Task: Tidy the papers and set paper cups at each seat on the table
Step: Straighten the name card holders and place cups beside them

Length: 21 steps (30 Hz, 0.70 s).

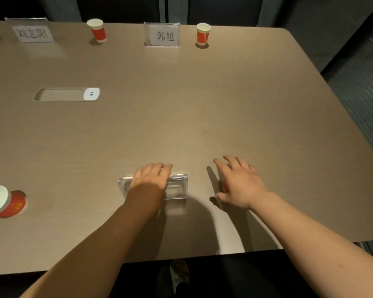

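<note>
Mostly hidden, red cup (226, 186) under R hand (239, 186), fingers spread

A tan wood-grain tabletop (202, 108) carries two upright red paper cups along its far edge, one (97, 30) left of a clear name stand (163, 35) and one (202, 34) right of it. A second name card (32, 33) stands farther left. A recessed socket panel (66, 94) sits mid-left. Near the front edge stand another clear stand (177, 187) and a red cup (7, 202).
</note>
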Motion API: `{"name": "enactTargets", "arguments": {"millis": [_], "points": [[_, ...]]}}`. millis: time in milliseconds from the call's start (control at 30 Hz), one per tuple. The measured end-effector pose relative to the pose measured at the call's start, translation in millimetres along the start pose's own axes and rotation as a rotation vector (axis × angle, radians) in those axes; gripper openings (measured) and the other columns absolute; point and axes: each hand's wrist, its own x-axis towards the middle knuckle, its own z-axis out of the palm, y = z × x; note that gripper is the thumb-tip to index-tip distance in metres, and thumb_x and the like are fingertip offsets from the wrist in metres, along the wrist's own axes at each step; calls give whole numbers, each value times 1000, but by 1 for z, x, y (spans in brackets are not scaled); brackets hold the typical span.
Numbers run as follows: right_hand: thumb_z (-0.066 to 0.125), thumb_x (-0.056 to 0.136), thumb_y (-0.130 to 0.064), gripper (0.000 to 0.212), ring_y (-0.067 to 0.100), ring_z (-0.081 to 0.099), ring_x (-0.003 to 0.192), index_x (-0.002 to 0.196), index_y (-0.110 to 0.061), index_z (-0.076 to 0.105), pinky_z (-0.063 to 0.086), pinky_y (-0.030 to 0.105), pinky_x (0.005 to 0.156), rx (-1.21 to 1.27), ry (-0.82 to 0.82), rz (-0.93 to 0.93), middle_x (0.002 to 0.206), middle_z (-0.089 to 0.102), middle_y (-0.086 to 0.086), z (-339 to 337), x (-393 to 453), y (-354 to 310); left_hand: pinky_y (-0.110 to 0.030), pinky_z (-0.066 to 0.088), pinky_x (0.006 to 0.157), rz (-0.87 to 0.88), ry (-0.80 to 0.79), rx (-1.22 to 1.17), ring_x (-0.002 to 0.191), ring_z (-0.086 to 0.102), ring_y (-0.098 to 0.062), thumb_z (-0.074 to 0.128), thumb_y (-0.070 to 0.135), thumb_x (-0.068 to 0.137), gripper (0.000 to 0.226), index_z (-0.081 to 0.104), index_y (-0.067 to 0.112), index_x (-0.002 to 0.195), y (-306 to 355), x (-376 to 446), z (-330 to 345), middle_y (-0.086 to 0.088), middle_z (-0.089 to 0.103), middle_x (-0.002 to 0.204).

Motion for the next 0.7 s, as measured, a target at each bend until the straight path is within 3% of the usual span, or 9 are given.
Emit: {"name": "enactTargets", "arguments": {"millis": [67,133,167,233,300,400,500,567,700], "points": [[62,83,-51,72,31,38,135,144,-25,35,36,46,109,56,127,-73,147,40,8,-11,-4,-21,-39,41,99,-8,50,-62,113,58,-28,76,18,74,50,61,17,121,-3,-6,-12,-4,63,119],[56,88,-45,37,30,57,111,115,-20,57,44,39,93,110,286,-187,117,61,6,-25,-9,-54,-35,39,94,-35,69,-82,104,56,-25,62,30,85,21,62,21,104,-16,-19,-33,0,60,105],[54,90,-42,25,30,62,97,96,-19,59,46,37,84,137,334,-240,101,65,5,-32,-13,-71,-34,38,90,-41,56,-73,99,56,-25,55,34,88,16,61,21,95,-23,-25,-42,0,60,98],[50,93,-39,25,31,63,79,76,-21,52,46,34,70,145,351,-331,83,68,5,-42,-20,-108,-34,39,83,-48,29,-31,92,59,-26,45,40,91,23,59,23,84,-39,-42,-61,-1,61,89],[46,95,-40,30,34,64,76,74,-22,57,40,33,62,117,329,-420,80,70,7,-46,-28,-156,-33,40,75,-92,36,-13,86,61,-26,43,42,93,30,48,23,71,-65,-71,-78,0,59,80],[37,92,-43,39,37,64,69,65,-20,53,34,32,58,87,303,-520,69,68,12,-42,-38,-219,-31,33,61,-171,98,11,76,61,-28,42,44,94,44,33,20,58,-104,-117,-96,1,49,66],[22,86,-47,44,35,56,61,55,-18,33,39,32,55,73,252,-554,58,51,7,-34,-50,-271,-31,30,54,-258,106,27,65,54,-27,44,43,93,46,35,17,56,-140,-164,-111,-1,47,56],[28,90,-43,45,32,47,60,52,-19,26,39,32,56,71,224,-558,59,46,5,-28,-62,-309,-30,32,53,-305,109,-14,62,52,-25,46,41,93,46,37,17,56,-168,-199,-122,0,45,54],[39,94,-36,47,33,45,64,53,-16,30,35,31,57,62,212,-538,62,47,6,-19,-92,-383,-30,36,55,-345,133,-88,64,55,-26,47,42,93,47,35,19,54,-225,-268,-143,2,45,53]]}}
